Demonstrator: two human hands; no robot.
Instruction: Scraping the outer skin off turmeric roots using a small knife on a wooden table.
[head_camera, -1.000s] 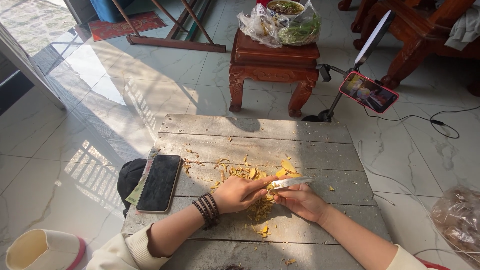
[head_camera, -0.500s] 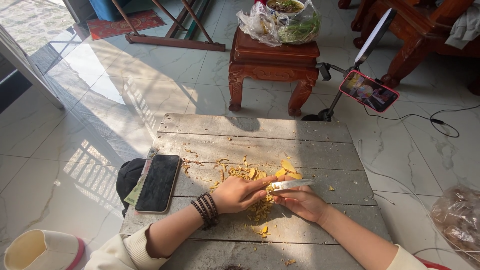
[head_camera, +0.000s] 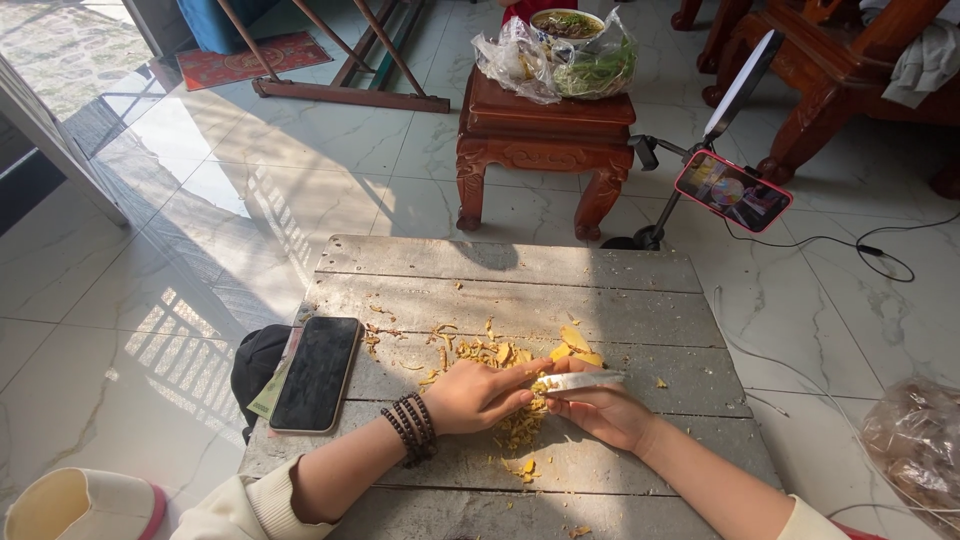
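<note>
That low grey plank bench is bare weathered wood, rough and matt, grain and gaps showing. The short knife blade looks like pale metal with a dull shine. The yellow shavings on the planks look dry, flaky and fibrous. The black slab phone has a smooth glossy glass face. The dark bead bracelet looks like polished wood, can't say for sure. White marble-look floor tiles are slick and really glossy. The carved reddish wooden stool is varnished, with crinkly clear plastic bags on top.
</note>
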